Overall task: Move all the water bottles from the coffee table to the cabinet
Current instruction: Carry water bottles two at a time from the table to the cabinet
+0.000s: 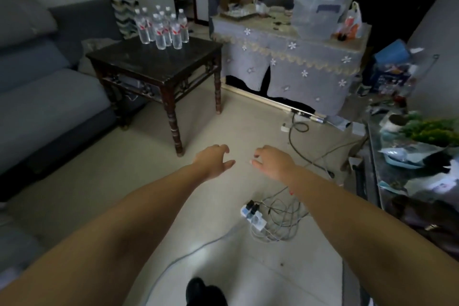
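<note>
Both arms extended over the floor, nothing held: left hand and right hand hang with fingers loosely curled, tips near each other. Power strip with tangled cables lies under the right forearm. Water bottles stand upright, clustered on the far-left corner of the dark wooden coffee table, well apart from both hands. Cloth-covered cabinet sits right of the table, further back.

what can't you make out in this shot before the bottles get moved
- Bottle count: the bottles on the coffee table overlap in the head view, so rear ones are partly hidden.
- Bottle labels: too small and blurred to read.
- Cabinet front: a cloth covers it, so any doors or shelves are hidden.
- Left hand and right hand: both empty.
</note>
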The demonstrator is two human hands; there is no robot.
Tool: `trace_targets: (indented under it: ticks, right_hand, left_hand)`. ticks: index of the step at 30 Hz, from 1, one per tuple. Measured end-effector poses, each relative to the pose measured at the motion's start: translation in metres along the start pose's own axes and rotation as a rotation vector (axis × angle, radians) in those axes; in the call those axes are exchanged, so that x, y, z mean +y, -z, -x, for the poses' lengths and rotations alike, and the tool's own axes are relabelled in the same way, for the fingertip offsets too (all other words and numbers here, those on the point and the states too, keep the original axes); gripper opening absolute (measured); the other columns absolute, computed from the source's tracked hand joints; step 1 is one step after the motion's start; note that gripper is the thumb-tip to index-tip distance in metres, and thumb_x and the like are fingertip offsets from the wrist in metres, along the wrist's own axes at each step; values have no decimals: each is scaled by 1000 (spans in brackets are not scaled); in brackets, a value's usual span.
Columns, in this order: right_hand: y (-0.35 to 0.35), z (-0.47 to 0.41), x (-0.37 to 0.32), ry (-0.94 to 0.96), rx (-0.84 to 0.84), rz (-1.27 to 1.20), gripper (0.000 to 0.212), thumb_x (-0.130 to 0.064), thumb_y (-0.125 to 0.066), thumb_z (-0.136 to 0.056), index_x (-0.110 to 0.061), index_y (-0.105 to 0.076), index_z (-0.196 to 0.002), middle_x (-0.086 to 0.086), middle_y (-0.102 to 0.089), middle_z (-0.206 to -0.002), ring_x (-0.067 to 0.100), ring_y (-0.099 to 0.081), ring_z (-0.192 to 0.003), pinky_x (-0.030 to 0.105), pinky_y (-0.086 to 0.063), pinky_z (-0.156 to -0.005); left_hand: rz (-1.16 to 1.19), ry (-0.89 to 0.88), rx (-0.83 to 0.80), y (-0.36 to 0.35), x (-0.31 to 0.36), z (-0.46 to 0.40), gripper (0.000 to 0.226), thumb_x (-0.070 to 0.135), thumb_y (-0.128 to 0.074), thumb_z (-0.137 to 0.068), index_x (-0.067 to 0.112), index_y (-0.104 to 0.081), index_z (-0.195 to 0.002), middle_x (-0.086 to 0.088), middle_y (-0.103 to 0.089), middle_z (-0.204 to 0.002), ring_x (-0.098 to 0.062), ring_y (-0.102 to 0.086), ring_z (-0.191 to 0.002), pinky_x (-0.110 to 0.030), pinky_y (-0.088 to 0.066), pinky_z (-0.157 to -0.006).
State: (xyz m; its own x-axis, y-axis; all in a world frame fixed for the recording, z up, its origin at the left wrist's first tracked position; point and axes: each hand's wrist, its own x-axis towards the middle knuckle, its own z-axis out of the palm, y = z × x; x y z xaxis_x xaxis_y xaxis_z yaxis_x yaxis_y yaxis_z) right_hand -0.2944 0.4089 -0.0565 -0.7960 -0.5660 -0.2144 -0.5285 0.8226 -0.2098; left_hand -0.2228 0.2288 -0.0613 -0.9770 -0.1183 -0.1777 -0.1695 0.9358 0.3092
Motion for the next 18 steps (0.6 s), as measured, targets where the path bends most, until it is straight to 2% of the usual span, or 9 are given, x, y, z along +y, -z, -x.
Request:
trace_targets:
  ticks: [2,4,5,7,13,18]
  right_hand:
    - [0,-44,-10,28,-7,17,43,-38,-42,-100,-12,-53,-132,12,-52,-132,30,-55,-117,36,-45,-94]
    - [1,-52,-15,29,-35,20,43,-40,-42,-99,-13,-54,-132,11,-52,-132,29,-55,-118,36,-44,-96]
    - [5,-101,-22,44,-24,31,43,-40,-42,-99,-13,-54,-131,11,-53,-132,29,-55,-118,36,-44,-97]
    - [11,-126,-21,34,-37,31,42,-39,-43,-99,-13,-55,-130,11,-53,-130,29,-55,-118,35,-43,-96]
    - [53,-277,-45,16,-39,-7,43,-37,-41,-101,-10,-54,-131,14,-53,-130,31,-54,-117,34,-44,-95]
    - [70,-357,-54,0,-68,-4,43,-37,-41,-101,-10,-53,-132,14,-52,-131,31,-54,-118,34,-44,-94]
  left_hand:
    - [4,42,6,8,-25,-30,47,45,-51,-95,15,-49,-132,-9,-58,-127,-27,-57,-114,-39,-48,-95]
    - [11,60,-11,11,-34,-36,48,46,-50,-95,16,-49,-132,-9,-58,-129,-27,-56,-115,-40,-48,-96]
    - [9,80,9,21,-60,-74,49,47,-50,-94,16,-49,-132,-8,-58,-129,-27,-56,-116,-40,-48,-96]
    - [14,88,6,27,-72,-94,49,48,-50,-94,17,-49,-132,-8,-57,-131,-27,-56,-118,-40,-48,-96]
    - [-14,101,-3,93,-153,-214,48,46,-50,-95,18,-49,-133,-7,-56,-133,-25,-53,-121,-41,-47,-98]
    - [-3,140,-14,123,-199,-290,48,45,-50,-95,17,-49,-134,-9,-56,-133,-27,-54,-121,-43,-47,-99]
